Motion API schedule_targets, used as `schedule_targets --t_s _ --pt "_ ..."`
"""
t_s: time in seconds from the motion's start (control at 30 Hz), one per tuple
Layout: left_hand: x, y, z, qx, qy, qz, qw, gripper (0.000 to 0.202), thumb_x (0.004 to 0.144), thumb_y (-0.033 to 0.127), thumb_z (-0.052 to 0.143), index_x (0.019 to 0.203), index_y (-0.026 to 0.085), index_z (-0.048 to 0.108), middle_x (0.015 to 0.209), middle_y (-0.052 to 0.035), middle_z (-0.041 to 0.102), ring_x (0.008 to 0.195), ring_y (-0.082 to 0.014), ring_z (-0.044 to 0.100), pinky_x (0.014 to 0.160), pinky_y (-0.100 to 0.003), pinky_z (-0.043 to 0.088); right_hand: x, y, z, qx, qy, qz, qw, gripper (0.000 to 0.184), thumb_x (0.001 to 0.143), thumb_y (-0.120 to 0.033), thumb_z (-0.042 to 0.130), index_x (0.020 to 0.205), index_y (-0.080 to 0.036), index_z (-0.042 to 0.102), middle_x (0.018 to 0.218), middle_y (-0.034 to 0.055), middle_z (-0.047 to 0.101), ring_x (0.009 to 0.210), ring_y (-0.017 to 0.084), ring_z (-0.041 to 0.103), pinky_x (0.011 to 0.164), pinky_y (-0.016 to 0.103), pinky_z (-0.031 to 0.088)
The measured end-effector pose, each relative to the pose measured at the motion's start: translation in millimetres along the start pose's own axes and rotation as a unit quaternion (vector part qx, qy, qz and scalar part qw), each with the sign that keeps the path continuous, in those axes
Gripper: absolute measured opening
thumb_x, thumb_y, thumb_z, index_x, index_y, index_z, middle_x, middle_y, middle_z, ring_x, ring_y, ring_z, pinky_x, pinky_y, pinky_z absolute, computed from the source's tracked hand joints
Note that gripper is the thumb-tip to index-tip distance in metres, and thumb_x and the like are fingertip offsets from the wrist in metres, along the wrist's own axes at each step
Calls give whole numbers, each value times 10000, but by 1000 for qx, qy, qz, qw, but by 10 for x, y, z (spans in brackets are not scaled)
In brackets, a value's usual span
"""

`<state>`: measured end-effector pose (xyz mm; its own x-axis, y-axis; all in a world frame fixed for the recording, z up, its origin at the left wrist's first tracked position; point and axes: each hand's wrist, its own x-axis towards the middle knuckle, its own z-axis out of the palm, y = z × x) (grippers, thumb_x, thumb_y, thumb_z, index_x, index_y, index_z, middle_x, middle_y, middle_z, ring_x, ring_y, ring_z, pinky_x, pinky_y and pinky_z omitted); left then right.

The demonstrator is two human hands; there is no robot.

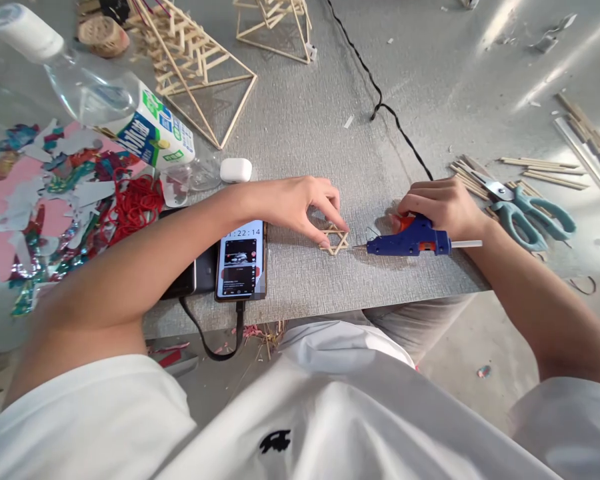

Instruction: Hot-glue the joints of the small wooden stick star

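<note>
A small star made of thin wooden sticks point(335, 241) lies flat on the grey table point(305, 133). My left hand point(300, 203) presses its fingertips down on the star's upper edge, fingers bent together. My right hand point(443, 207) is wrapped round a blue hot glue gun point(410, 243) with an orange trigger. The gun lies nearly level, its nozzle pointing left at the star's right tip, a thin glue thread trailing there. A white glue stick pokes out of the gun's back end.
A phone point(241, 260) on a cable lies left of the star, beside a white earbud case point(236, 170). Teal scissors point(527, 213) and loose sticks point(540, 170) sit at right. Stick frames point(200, 60), a plastic bottle point(95, 93), red rubber bands point(133, 203) and paper scraps fill the left. A black cord point(380, 100) crosses the table.
</note>
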<state>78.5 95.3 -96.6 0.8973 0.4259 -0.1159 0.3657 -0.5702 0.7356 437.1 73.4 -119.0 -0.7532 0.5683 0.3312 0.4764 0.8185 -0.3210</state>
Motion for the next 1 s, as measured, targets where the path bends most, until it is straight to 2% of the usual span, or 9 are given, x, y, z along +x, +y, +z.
schedule_targets --t_s 0.2,0.43,0.53,0.7,0.9,1.0 --pt "-1 16 -13 6 -2 -7 1000 478 975 785 876 1258 411 966 1104 -83 799 1065 -251 644 1016 -373 450 -3 -11 42 3 -15 11 1000 479 1117 -712 700 853 -311 697 742 13 693 663 211 630 629 383 429" --pt "0 0 -10 3 0 5 1000 459 981 744 886 1273 398 963 1083 -72 780 1075 -246 645 1012 -358 445 7 -38 80 26 -12 -24 999 308 1156 -504 689 915 -314 716 783 -2 748 691 198 682 640 357 444" --pt "-5 -5 -12 1 -1 10 1000 454 991 737 885 1275 391 962 1081 -67 778 1077 -242 648 1015 -350 445 10 -62 91 17 -15 -20 1000 242 1141 -463 689 949 -318 715 798 -7 769 692 200 695 632 361 446" --pt "-17 22 -21 4 -3 2 1000 417 989 702 907 1272 400 962 1086 -61 774 1083 -244 636 1033 -358 433 20 -115 73 -16 -8 29 999 219 1123 -534 667 1103 -340 766 723 -3 693 628 209 628 618 385 415" --pt "-3 19 -20 -8 1 -16 1000 414 942 654 959 1252 379 968 1083 -53 750 1089 -254 644 1048 -388 430 22 -139 37 -49 10 6 999 289 1156 -553 604 1105 -324 772 671 1 616 608 203 584 591 398 350" --pt "6 16 -24 -6 -1 -25 1000 423 919 660 975 1243 387 968 1078 -40 733 1076 -260 658 1038 -403 439 16 -164 20 -40 -2 26 999 295 1167 -576 605 1108 -338 770 701 18 632 648 233 615 619 424 391"
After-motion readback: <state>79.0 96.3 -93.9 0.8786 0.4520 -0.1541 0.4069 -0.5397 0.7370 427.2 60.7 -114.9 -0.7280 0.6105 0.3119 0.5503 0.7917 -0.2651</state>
